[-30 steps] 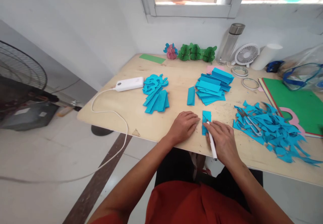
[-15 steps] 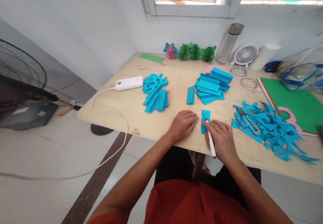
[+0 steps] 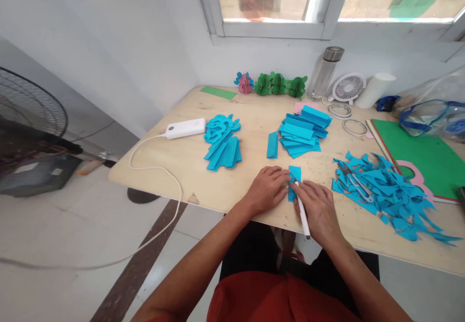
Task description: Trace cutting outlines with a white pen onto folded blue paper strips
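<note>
A small folded piece of blue paper (image 3: 295, 172) lies upright in front of me near the table's front edge. My right hand (image 3: 319, 209) is closed around a white pen (image 3: 302, 214), its tip on the paper. Flat on the table, my left hand (image 3: 268, 190) has its fingertips at the paper's left edge. Just beyond are a single folded blue strip (image 3: 272, 145) and a loose pile of folded blue strips (image 3: 301, 130). Blue cut-out shapes (image 3: 220, 128) lie to the left, with more folded blue pieces (image 3: 224, 153) below them.
To the right, blue paper scraps (image 3: 394, 193) surround a pair of small scissors (image 3: 359, 186), beside green sheets (image 3: 417, 157). A white power bank (image 3: 186, 128) trails a cable at left. Along the wall stand paper figures (image 3: 278, 84), a bottle (image 3: 325, 75) and a small fan (image 3: 348, 88).
My left hand has come closer to the blue paper and now touches its left edge. The pen stays on the paper. The whole view has tilted slightly upward.
</note>
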Action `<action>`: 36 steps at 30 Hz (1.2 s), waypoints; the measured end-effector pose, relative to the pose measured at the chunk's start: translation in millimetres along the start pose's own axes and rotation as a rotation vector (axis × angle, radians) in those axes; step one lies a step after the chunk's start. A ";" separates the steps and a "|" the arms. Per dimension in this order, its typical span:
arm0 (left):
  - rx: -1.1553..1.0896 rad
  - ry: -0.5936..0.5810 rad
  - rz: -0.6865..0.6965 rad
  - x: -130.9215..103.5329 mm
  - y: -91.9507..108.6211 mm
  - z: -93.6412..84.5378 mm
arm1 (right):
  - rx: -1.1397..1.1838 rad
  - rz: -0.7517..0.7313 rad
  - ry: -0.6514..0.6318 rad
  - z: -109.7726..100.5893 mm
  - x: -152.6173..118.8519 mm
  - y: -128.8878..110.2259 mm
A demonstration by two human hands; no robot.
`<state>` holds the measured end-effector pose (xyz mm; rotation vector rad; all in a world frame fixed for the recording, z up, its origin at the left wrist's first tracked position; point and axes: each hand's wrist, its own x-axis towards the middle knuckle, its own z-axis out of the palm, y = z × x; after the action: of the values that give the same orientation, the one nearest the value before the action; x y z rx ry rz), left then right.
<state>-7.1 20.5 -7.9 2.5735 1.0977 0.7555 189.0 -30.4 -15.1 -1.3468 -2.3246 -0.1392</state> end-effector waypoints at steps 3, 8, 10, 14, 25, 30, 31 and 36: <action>0.006 -0.014 -0.001 0.4 -0.2 1.3 | 0.006 0.000 -0.006 0.2 -0.3 0.1; 0.028 -0.028 0.004 1.1 0.4 1.8 | 0.032 0.005 -0.002 0.1 -0.5 -0.3; 0.037 -0.032 0.000 1.3 1.0 1.8 | 0.037 0.004 -0.003 0.2 -0.6 -0.5; 0.038 -0.034 -0.010 1.7 1.4 1.9 | 0.037 0.004 -0.005 1.1 -1.2 -0.5; 0.002 -0.066 -0.060 3.6 2.8 3.2 | 0.041 0.004 -0.011 3.7 -3.1 1.5; -0.001 -0.067 -0.066 3.9 4.0 3.2 | 0.034 0.005 0.002 2.5 -1.9 0.3; -0.001 -0.064 -0.066 4.0 4.1 3.2 | 0.034 0.006 0.004 2.3 -1.6 -0.1; 0.002 -0.056 -0.064 4.0 3.4 4.0 | 0.035 0.011 0.005 2.3 -1.3 -0.2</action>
<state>-0.6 21.0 -8.4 2.5320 1.1578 0.6631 188.6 -30.9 -17.6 -1.3402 -2.3044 -0.0985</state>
